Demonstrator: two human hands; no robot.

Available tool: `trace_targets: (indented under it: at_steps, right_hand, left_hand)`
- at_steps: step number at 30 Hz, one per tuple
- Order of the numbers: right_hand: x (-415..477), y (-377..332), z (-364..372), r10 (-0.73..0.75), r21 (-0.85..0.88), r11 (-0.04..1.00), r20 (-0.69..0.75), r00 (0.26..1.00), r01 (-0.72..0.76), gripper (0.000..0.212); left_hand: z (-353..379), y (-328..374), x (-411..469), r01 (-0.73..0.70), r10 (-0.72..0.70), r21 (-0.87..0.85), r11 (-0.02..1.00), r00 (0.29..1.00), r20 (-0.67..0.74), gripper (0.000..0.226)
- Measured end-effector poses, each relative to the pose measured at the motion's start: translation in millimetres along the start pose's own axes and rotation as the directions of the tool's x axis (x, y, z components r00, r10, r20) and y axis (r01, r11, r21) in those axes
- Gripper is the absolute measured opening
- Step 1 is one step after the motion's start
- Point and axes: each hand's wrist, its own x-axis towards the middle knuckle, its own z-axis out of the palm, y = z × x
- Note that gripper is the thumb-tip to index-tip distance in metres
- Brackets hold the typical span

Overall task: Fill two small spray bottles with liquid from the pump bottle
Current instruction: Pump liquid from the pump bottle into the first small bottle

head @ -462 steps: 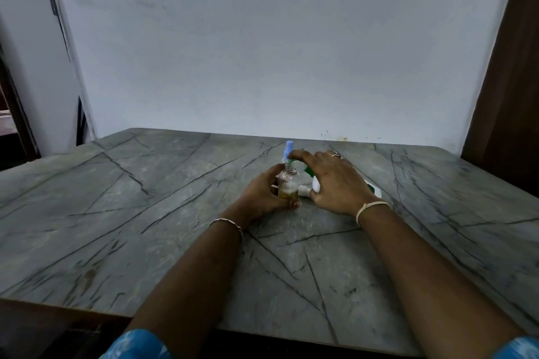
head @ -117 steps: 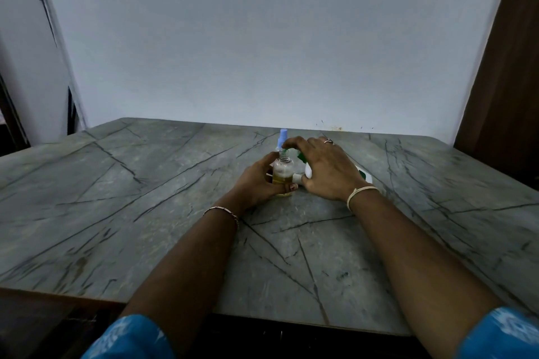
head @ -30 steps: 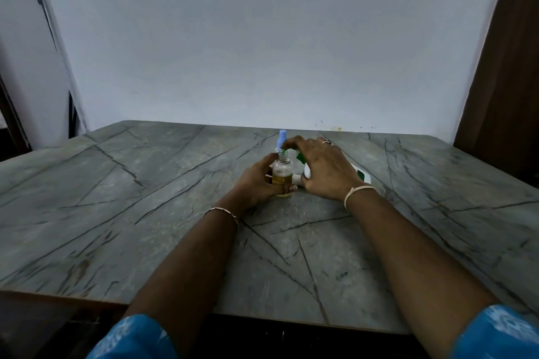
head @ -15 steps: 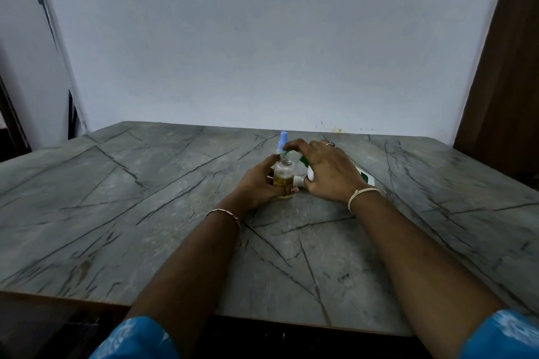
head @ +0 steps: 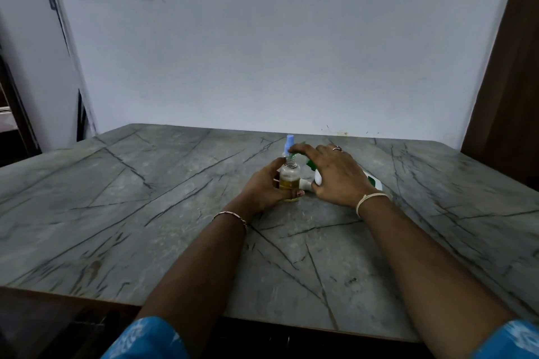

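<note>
A small clear spray bottle stands upright at the table's middle, its cap off and yellow liquid in its lower half. My left hand is wrapped around it from the left. My right hand lies over the white and green pump bottle, which is mostly hidden beneath it. The index finger rests on the green pump head, just above the small bottle's threaded neck. A light blue spray top rises right behind that neck; what it sits on is hidden.
The grey veined stone table reaches a pale wall at the back. Its near edge runs below my forearms. A dark wooden panel stands at the right and a doorway gap at the left.
Both hands have stayed on their bottles in the same spot. Only the view has shifted slightly.
</note>
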Motion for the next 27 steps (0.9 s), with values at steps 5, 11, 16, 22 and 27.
trace_targets:
  at_steps: [5, 11, 16, 22, 27]
  right_hand:
    - [2.8, -4.5, -0.4, 0.023, 0.047, 0.999, -0.039, 0.999, -0.021, 0.066]
    - [3.5, -6.3, -1.3, 0.014, 0.018, 1.0, -0.024, 1.0, -0.013, 0.071]
    - [-0.5, -2.0, -2.6, -0.004, 0.015, 1.0, 0.016, 1.0, 0.004, 0.081]
    - [1.9, -6.5, -3.6, 0.035, 0.091, 0.995, 0.003, 0.999, -0.035, 0.067]
    - [4.3, -9.9, -3.7, 0.039, 0.099, 0.994, 0.004, 0.999, -0.04, 0.064]
  left_hand:
    - [-0.6, -1.2, 1.4, 0.001, -0.001, 0.012, 1.0, 1.0, 0.006, 0.082]
    - [-1.6, -1.2, 1.0, -0.018, 0.018, 0.008, 1.0, 1.0, -0.003, 0.075]
    - [-0.9, -1.4, 1.7, 0.008, -0.008, 0.013, 1.0, 1.0, -0.005, 0.082]
    - [0.0, -0.2, 0.5, -0.007, 0.007, 0.018, 1.0, 1.0, -0.009, 0.078]
    - [-0.5, -1.7, 1.6, -0.015, 0.016, 0.02, 1.0, 1.0, -0.007, 0.076]
